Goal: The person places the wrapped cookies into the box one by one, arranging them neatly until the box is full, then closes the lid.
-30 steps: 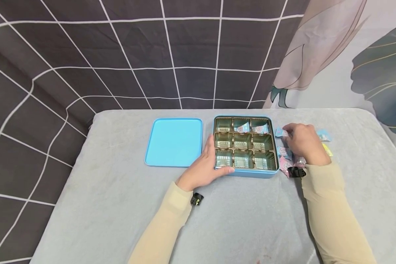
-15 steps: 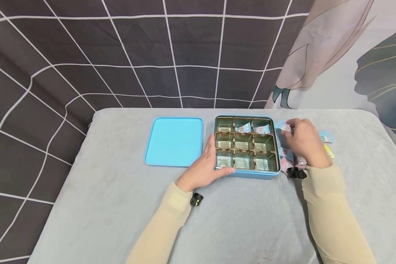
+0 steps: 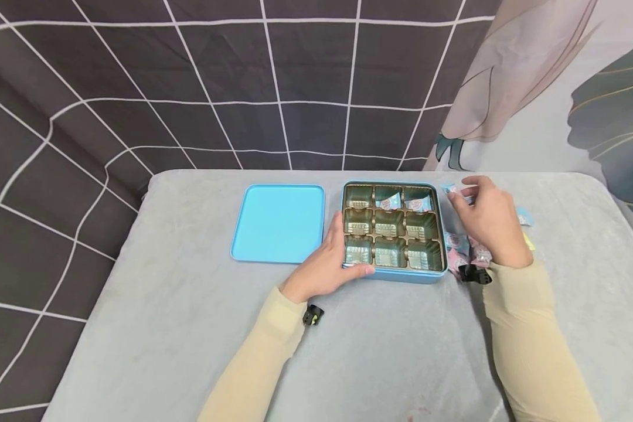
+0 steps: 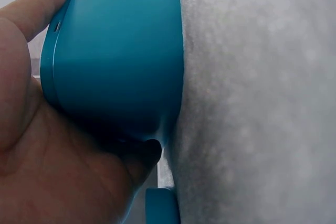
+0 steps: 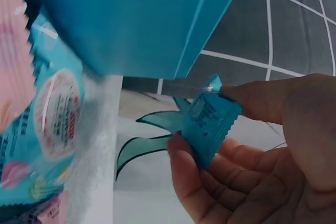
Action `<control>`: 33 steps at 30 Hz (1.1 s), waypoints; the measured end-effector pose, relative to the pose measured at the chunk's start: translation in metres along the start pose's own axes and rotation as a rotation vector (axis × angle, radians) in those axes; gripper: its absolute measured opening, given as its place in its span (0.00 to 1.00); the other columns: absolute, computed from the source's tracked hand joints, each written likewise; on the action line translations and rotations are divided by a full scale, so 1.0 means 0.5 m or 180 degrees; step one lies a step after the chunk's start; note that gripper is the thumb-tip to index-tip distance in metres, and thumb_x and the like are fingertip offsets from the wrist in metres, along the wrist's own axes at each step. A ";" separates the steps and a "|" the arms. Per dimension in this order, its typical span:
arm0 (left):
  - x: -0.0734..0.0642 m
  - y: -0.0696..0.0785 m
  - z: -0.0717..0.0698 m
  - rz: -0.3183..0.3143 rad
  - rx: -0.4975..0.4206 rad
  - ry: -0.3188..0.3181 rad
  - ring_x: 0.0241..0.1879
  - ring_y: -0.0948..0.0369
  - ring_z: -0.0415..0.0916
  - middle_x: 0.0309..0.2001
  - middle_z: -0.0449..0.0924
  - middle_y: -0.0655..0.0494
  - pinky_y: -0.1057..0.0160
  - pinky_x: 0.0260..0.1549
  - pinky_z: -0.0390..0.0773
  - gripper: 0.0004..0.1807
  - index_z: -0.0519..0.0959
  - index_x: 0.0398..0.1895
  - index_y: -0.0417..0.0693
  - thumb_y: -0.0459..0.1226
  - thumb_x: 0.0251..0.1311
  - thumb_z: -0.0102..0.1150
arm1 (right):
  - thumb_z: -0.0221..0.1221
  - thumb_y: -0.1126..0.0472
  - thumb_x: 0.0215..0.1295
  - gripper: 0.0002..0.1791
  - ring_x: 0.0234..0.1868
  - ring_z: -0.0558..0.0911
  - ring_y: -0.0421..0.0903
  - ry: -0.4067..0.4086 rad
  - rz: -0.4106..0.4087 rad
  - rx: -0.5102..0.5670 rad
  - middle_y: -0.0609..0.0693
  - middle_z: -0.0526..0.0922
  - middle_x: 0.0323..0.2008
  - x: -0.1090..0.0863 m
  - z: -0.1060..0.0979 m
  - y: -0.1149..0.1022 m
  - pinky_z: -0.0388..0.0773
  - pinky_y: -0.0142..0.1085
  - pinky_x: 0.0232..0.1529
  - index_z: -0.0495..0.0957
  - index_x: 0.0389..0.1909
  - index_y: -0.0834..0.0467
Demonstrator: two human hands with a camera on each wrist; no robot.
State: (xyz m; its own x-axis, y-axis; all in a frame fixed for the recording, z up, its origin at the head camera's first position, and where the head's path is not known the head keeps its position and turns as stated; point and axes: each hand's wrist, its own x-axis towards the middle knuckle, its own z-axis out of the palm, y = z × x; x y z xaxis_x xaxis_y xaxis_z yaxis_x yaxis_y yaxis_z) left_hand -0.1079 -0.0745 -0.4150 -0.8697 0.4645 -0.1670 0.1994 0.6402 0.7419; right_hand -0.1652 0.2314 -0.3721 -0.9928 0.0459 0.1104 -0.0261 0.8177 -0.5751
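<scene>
Pinching a blue-wrapped candy (image 5: 212, 124) near the far-right corner of the tin (image 3: 408, 278), my right hand (image 3: 490, 220) likely bears something light and slippery, best held mid-body; my left hand (image 3: 322, 266) spreads against the tin.

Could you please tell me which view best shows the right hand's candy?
The right wrist view: the blue candy is large, pinched in the right hand. The head view shows it small, partly covered; the left wrist view doesn't show it.
</scene>
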 end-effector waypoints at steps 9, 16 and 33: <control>0.004 0.003 0.000 0.0000 0.0055 0.0002 0.78 0.57 0.21 0.79 0.16 0.46 0.57 0.74 0.40 0.67 0.21 0.78 0.42 0.64 0.62 0.59 | 0.59 0.57 0.72 0.23 0.45 0.82 0.67 0.0163 -0.0160 0.0107 0.70 0.80 0.52 -0.002 -0.005 -0.013 0.75 0.58 0.48 0.73 0.60 0.69; 0.003 0.003 -0.001 -0.0025 0.0030 0.0007 0.78 0.58 0.20 0.79 0.15 0.48 0.57 0.74 0.40 0.67 0.20 0.78 0.43 0.64 0.62 0.59 | 0.64 0.61 0.68 0.19 0.45 0.84 0.68 0.0189 -0.0269 0.0153 0.70 0.82 0.50 -0.002 -0.006 -0.021 0.77 0.58 0.49 0.78 0.56 0.67; 0.000 0.005 -0.005 0.0010 -0.0018 0.0007 0.78 0.56 0.20 0.79 0.15 0.46 0.56 0.74 0.39 0.67 0.21 0.78 0.41 0.61 0.63 0.61 | 0.67 0.68 0.61 0.19 0.42 0.87 0.63 0.0310 -0.0435 0.0243 0.67 0.81 0.53 -0.011 0.009 -0.049 0.70 0.19 0.37 0.82 0.54 0.67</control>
State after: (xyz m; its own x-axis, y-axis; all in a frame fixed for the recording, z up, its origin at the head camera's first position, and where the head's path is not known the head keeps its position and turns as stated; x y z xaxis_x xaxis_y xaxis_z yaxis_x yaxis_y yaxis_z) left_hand -0.1086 -0.0747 -0.4116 -0.8700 0.4653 -0.1632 0.1997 0.6351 0.7461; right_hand -0.1597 0.2086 -0.3623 -0.9635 -0.0043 0.2675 -0.1725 0.7743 -0.6088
